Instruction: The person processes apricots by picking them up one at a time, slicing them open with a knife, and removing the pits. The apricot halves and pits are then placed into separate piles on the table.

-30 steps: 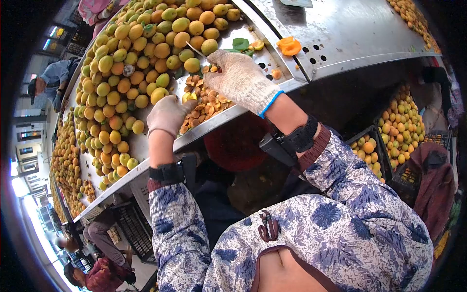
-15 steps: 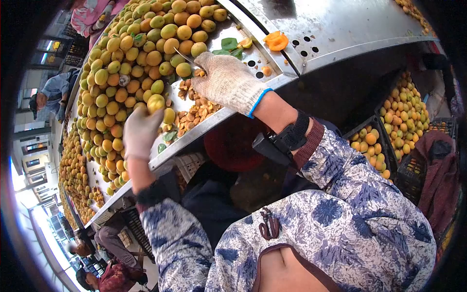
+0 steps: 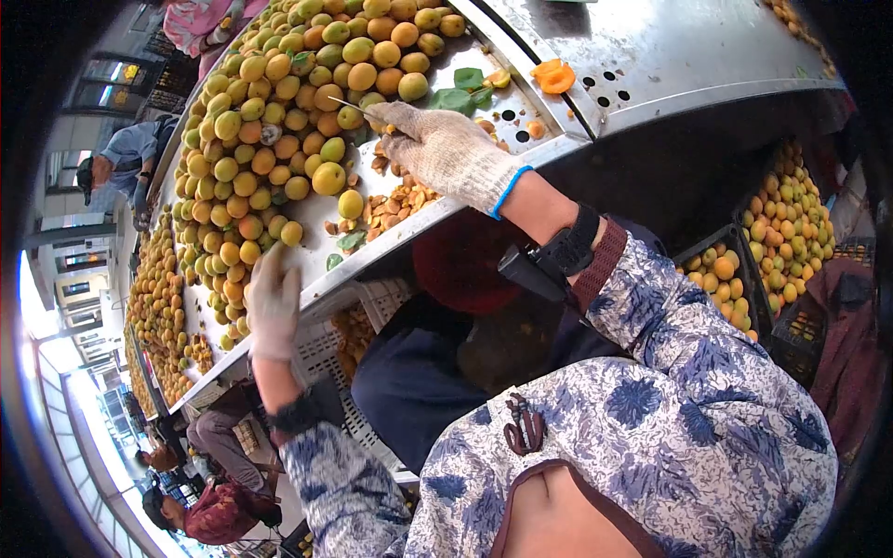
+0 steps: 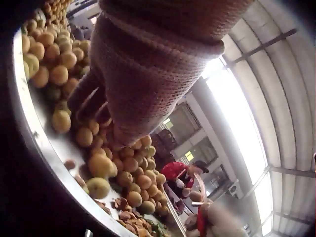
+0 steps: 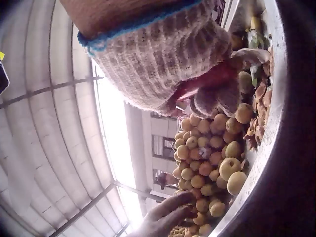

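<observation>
My right hand (image 3: pixel 446 153), in a knit glove with a blue cuff edge, grips a small knife (image 3: pixel 342 102) whose thin blade points left over the apricots. Below that hand lies a heap of pits and scraps (image 3: pixel 398 205) on the metal table (image 3: pixel 321 244). My left hand (image 3: pixel 273 302), gloved and blurred, hovers at the front edge beside the apricot pile (image 3: pixel 237 177). Its fingers (image 4: pixel 89 96) reach loosely toward the fruit in the left wrist view and hold nothing visible. Two yellow-green apricots (image 3: pixel 328 179) sit between the hands.
Green leaves (image 3: pixel 456 98) and an opened orange apricot (image 3: pixel 553 76) lie right of the pile, near drain holes. Black crates of apricots (image 3: pixel 786 228) stand at the right below the table. A white crate (image 3: pixel 372 307) is under the front edge. Other people (image 3: pixel 219 511) sit along the left.
My left hand has moved left and back from the pit heap, where yellow-green apricots now lie uncovered. My right hand keeps its grip on the knife near the same spot.
</observation>
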{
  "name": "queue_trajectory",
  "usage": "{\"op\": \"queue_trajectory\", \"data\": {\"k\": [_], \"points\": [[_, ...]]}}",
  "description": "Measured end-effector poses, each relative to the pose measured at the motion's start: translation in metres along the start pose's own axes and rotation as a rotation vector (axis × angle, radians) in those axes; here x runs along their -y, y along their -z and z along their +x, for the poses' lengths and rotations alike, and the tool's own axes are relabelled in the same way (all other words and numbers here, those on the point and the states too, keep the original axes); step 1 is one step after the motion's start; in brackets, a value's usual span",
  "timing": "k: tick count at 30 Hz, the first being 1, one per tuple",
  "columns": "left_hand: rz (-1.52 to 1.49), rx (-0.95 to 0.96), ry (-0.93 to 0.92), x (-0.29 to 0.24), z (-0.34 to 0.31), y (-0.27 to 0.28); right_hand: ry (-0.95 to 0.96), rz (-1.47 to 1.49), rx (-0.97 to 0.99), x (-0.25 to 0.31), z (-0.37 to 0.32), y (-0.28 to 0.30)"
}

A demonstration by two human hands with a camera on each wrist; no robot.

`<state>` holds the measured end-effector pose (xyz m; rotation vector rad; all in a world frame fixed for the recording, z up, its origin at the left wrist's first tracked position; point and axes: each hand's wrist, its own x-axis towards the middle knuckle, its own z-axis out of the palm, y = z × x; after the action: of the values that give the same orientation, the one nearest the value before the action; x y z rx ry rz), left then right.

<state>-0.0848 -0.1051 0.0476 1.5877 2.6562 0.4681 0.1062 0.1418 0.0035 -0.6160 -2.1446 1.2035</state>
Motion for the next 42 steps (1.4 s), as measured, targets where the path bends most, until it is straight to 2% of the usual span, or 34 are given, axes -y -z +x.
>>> {"op": "queue_trajectory", "data": {"k": [2,3,4,6,7,9,14,16,18,20,21,22,24,25,26,27,28,30,32,34,38,40,42], "points": [[-0.104,0.002,-0.128,-0.022,0.038,-0.025,-0.051,0.073,0.039,0.003,-0.002,0.002],[-0.069,0.052,-0.141,-0.022,0.053,-0.039,-0.064,0.086,0.052,0.001,-0.001,0.001],[-0.154,0.136,-0.076,-0.018,0.065,-0.054,-0.067,0.079,0.052,0.002,-0.002,0.003],[-0.028,0.194,-0.272,-0.018,0.081,-0.070,-0.075,0.030,0.059,0.006,-0.003,0.007],[-0.033,0.199,-0.269,-0.018,0.084,-0.075,-0.084,0.032,0.068,0.007,-0.004,0.008],[0.078,0.328,-0.237,-0.015,0.086,-0.081,-0.122,0.017,0.103,0.006,-0.003,0.007],[-0.041,0.313,-0.125,-0.018,0.074,-0.077,-0.141,-0.076,0.165,0.008,-0.002,0.003],[-0.711,0.264,0.232,-0.025,0.067,-0.070,-0.172,0.028,0.176,0.019,-0.007,0.009],[-1.154,0.192,0.224,-0.051,0.052,-0.054,-0.195,0.134,0.191,0.028,-0.012,0.009],[-1.454,0.097,0.252,-0.063,0.044,-0.052,-0.474,0.706,0.338,0.033,-0.014,0.006],[-1.537,0.040,0.247,-0.068,0.039,-0.056,-0.439,0.798,0.305,0.037,-0.018,0.005],[-1.585,-0.005,0.209,-0.074,0.036,-0.058,-0.363,0.742,0.284,0.039,-0.019,0.003],[-1.667,-0.056,0.268,-0.079,0.033,-0.073,-0.371,0.767,0.322,0.040,-0.025,-0.001],[-1.678,-0.065,0.267,-0.078,0.031,-0.080,-0.160,0.663,0.225,0.033,-0.026,-0.012],[-1.645,-0.057,0.362,-0.077,0.030,-0.086,0.048,0.555,0.129,0.027,-0.027,-0.023],[-1.610,-0.047,0.458,-0.076,0.029,-0.091,0.167,0.451,0.074,0.020,-0.029,-0.029],[-1.623,-0.051,0.463,-0.075,0.029,-0.094,0.165,0.441,0.085,0.022,-0.030,-0.029],[-1.662,0.024,0.462,-0.075,0.031,-0.098,0.142,0.232,0.087,0.027,-0.034,-0.028],[-1.613,-0.026,0.452,-0.074,0.034,-0.100,0.105,0.164,0.133,0.031,-0.033,-0.027],[-1.598,0.078,0.438,-0.061,0.033,-0.102,0.110,0.062,0.104,0.032,-0.031,-0.032],[-1.517,0.084,0.432,-0.063,0.031,-0.097,0.102,0.008,0.127,0.033,-0.030,-0.037],[-1.313,-0.067,0.343,-0.073,0.030,-0.092,0.105,0.057,0.135,0.032,-0.030,-0.041],[-1.265,-0.041,0.335,-0.066,0.028,-0.089,0.075,0.069,0.153,0.032,-0.030,-0.043]]}}
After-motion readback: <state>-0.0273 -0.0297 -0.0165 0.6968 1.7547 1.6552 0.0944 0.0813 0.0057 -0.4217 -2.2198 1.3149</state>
